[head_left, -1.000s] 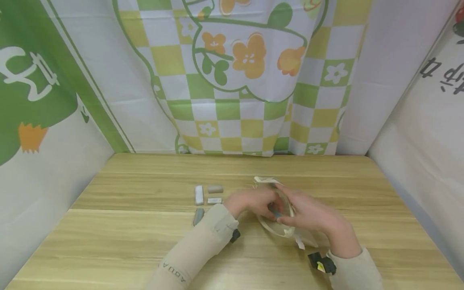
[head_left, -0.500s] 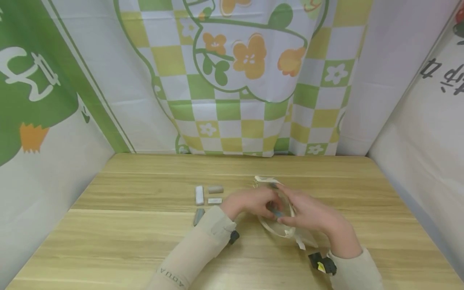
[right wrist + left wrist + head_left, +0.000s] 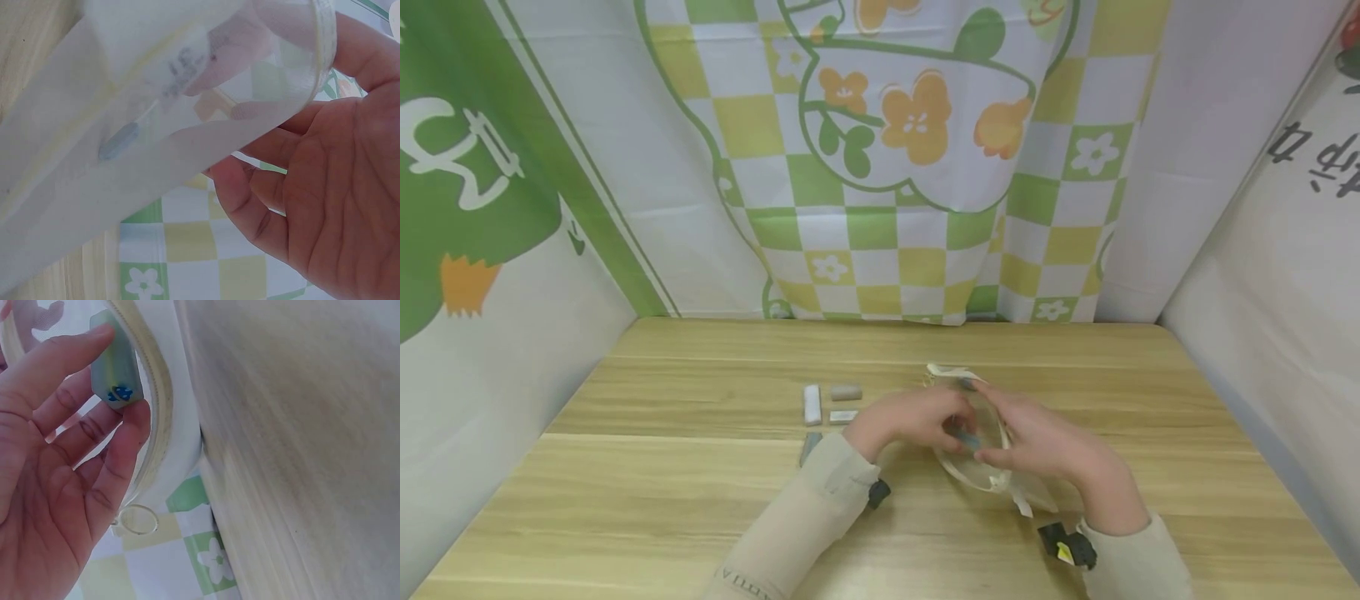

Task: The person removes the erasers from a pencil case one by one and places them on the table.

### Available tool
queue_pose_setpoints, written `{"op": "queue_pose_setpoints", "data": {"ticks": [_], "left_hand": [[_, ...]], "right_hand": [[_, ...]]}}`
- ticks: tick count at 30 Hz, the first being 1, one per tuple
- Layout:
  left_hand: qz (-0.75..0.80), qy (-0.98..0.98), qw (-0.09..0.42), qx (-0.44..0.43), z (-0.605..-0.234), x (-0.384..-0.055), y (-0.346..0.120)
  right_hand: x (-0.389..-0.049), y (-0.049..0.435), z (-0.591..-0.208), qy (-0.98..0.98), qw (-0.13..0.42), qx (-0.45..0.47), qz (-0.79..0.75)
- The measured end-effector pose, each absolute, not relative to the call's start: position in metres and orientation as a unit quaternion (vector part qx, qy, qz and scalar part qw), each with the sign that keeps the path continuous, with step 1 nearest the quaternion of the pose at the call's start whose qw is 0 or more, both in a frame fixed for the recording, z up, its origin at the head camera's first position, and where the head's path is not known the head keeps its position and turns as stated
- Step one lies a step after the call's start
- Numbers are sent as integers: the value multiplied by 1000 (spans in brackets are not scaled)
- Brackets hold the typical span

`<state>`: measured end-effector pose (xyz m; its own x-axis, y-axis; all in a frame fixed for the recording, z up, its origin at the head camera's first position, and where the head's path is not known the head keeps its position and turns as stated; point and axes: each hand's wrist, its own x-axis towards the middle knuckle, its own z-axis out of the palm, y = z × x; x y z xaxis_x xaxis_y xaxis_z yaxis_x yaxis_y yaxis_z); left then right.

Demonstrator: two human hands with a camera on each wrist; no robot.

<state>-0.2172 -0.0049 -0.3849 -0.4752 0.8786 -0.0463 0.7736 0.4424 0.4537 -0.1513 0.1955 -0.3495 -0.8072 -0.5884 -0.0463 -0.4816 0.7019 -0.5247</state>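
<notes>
My left hand (image 3: 917,421) pinches a blue-green, bevel-edged eraser (image 3: 119,365) between thumb and fingers. A blue print marks its lower end. The eraser is at the mouth of a translucent mesh zip pouch (image 3: 1033,490), beside its cream zipper edge (image 3: 164,400). On the pouch's other side, my right hand (image 3: 1041,433) grips the rim, thumb and fingers spread around it and holding the mouth wide. Through the pouch wall in the right wrist view, a small bluish oblong thing (image 3: 119,142) shows inside, blurred by the mesh.
Left of the pouch lie a white block (image 3: 812,404), a grey-brown block (image 3: 846,392), a small white block (image 3: 842,417) and a grey-green block (image 3: 810,444), partly behind the left sleeve. A patterned curtain (image 3: 917,267) hangs along the table's back edge.
My left hand has shifted slightly left within the pouch mouth, still pinching the eraser, which now shows more. The right hand and the pouch have barely moved.
</notes>
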Motion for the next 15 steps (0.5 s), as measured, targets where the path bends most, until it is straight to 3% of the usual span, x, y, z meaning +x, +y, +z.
{"op": "queue_pose_setpoints", "data": {"ticks": [15], "left_hand": [[187,852,119,474,-385,-210,-15]], "right_hand": [[-152,195,-351,919,98,-293,-244]]}}
